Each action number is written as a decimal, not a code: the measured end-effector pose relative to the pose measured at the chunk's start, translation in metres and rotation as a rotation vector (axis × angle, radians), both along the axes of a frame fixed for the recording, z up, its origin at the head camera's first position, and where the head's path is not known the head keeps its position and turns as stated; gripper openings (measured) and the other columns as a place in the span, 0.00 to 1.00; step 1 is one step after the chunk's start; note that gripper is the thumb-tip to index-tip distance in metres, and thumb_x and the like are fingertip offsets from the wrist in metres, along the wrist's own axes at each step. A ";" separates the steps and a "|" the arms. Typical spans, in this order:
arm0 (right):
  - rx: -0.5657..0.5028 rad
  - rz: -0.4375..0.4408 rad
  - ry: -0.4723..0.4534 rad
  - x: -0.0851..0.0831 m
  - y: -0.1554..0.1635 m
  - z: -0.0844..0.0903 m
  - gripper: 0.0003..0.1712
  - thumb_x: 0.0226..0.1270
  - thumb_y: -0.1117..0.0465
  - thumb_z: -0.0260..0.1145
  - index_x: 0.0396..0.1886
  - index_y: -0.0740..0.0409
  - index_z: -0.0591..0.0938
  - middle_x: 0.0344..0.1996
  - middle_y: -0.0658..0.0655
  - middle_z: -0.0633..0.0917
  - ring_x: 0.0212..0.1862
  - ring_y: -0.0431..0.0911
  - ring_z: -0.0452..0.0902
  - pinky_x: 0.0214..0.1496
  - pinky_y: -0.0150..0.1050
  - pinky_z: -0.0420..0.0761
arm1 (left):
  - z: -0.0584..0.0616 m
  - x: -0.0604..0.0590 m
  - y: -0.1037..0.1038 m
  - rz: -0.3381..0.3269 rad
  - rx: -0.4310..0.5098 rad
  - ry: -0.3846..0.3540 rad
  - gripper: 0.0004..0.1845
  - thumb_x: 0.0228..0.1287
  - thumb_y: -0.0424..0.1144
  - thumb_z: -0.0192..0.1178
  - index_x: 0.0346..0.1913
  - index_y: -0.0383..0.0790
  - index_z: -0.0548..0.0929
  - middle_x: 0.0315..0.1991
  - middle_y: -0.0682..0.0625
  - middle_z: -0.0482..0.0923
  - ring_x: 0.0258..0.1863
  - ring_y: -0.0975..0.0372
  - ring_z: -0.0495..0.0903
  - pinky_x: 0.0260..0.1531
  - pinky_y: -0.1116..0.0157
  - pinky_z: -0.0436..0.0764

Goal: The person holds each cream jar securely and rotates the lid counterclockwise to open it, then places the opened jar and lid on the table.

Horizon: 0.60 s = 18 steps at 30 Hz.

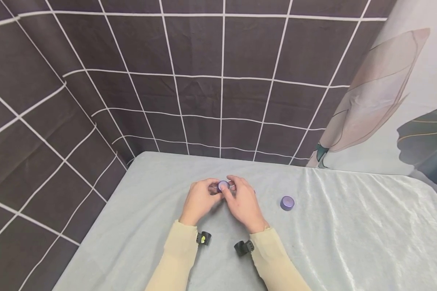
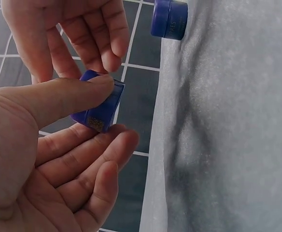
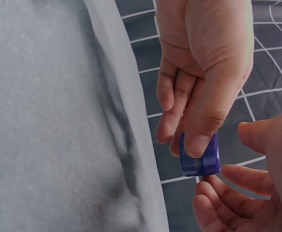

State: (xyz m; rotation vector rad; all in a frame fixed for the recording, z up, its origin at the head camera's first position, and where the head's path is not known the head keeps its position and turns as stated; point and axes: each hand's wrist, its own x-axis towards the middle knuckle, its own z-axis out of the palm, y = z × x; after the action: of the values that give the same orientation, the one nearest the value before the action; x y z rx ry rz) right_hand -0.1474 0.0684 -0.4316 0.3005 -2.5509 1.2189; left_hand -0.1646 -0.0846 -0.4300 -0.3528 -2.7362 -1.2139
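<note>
- Left hand [image 1: 199,200] pinched the small blue jar [image 2: 98,103] between thumb and fingertips, tilted on edge above the table [image 1: 349,242], probably so the other hand could get at it.
- Right hand [image 1: 243,203] was right next to it, fingers loosely spread near the jar. Couldn't tell if it actually touched.
- The jar was a stubby, glossy blue-purple round thing with a gold label patch on its side.
- A second blue jar [image 1: 287,203] sat on the grey cloth off to the right, well apart from both hands.
</note>
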 end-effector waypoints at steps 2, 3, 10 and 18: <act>-0.001 -0.001 0.000 0.000 0.000 0.000 0.22 0.71 0.55 0.64 0.56 0.67 0.81 0.42 0.60 0.84 0.41 0.50 0.81 0.49 0.51 0.77 | 0.000 0.000 0.001 0.003 0.019 -0.007 0.17 0.54 0.36 0.74 0.48 0.38 0.88 0.34 0.51 0.89 0.34 0.64 0.87 0.42 0.61 0.83; -0.001 -0.001 -0.001 0.000 0.000 0.000 0.22 0.71 0.55 0.64 0.56 0.67 0.81 0.41 0.60 0.84 0.41 0.50 0.81 0.49 0.51 0.77 | 0.000 0.000 0.001 0.005 0.024 -0.009 0.17 0.54 0.36 0.73 0.48 0.38 0.88 0.34 0.52 0.89 0.34 0.64 0.87 0.42 0.62 0.83; 0.004 -0.009 -0.006 0.001 0.000 -0.002 0.21 0.70 0.55 0.65 0.54 0.66 0.82 0.38 0.59 0.83 0.38 0.48 0.80 0.45 0.47 0.78 | 0.000 -0.001 0.001 0.003 -0.010 0.025 0.16 0.54 0.37 0.73 0.46 0.39 0.88 0.30 0.55 0.87 0.30 0.68 0.83 0.37 0.64 0.82; -0.007 -0.026 -0.009 -0.001 0.002 -0.004 0.19 0.68 0.56 0.67 0.50 0.67 0.84 0.34 0.58 0.84 0.34 0.47 0.79 0.42 0.46 0.79 | 0.002 0.001 0.004 0.005 -0.026 0.019 0.17 0.52 0.37 0.74 0.47 0.39 0.88 0.28 0.55 0.84 0.29 0.64 0.80 0.32 0.65 0.78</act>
State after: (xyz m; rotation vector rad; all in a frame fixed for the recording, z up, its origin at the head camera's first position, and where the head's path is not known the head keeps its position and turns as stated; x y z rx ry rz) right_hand -0.1483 0.0704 -0.4352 0.2598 -2.5499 1.2225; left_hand -0.1633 -0.0801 -0.4277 -0.3580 -2.7369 -1.1692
